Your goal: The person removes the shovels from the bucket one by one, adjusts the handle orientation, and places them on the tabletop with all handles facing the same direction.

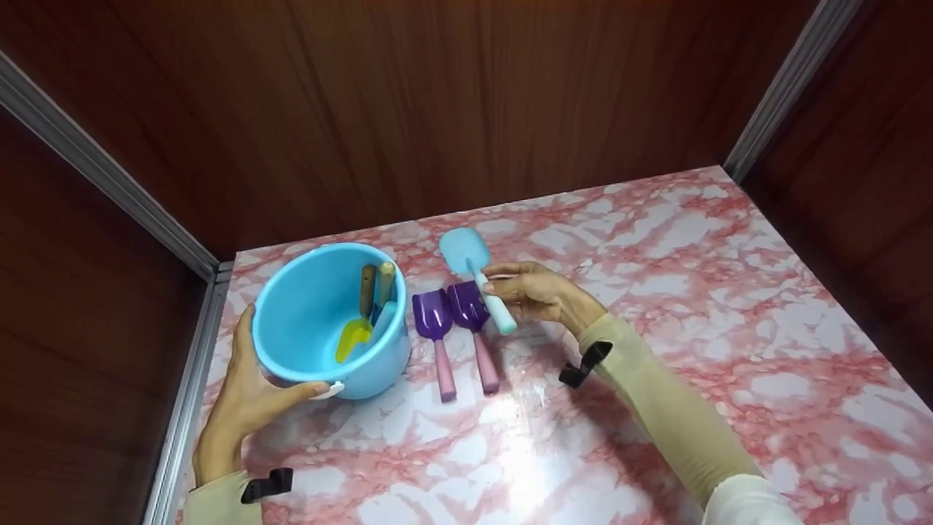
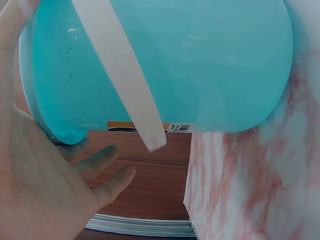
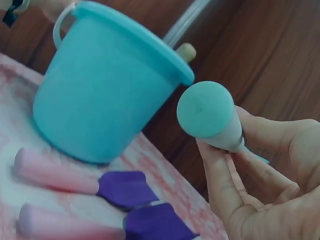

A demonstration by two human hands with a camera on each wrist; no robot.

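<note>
A light blue bucket (image 1: 321, 292) stands at the left of the table. My left hand (image 1: 244, 386) grips its rim, thumb at the near side by the white bail handle (image 2: 120, 70) and fingers round the left side. In the bucket lean a yellow scoop (image 1: 353, 340) and several handled tools, among them a brown wooden handle (image 1: 367, 290). My right hand (image 1: 536, 292) pinches a light blue toy shovel (image 1: 465, 250) by its pale handle, blade pointing away. Below it lie two purple shovels with pink handles, a left one (image 1: 433, 313) and a right one (image 1: 468, 306).
The table top (image 1: 656, 292) has a red and white marbled pattern. Dark wooden panels (image 1: 466, 109) enclose it at the back and both sides, with metal strips (image 1: 116, 168) in the corners. The bucket stands close to the left edge.
</note>
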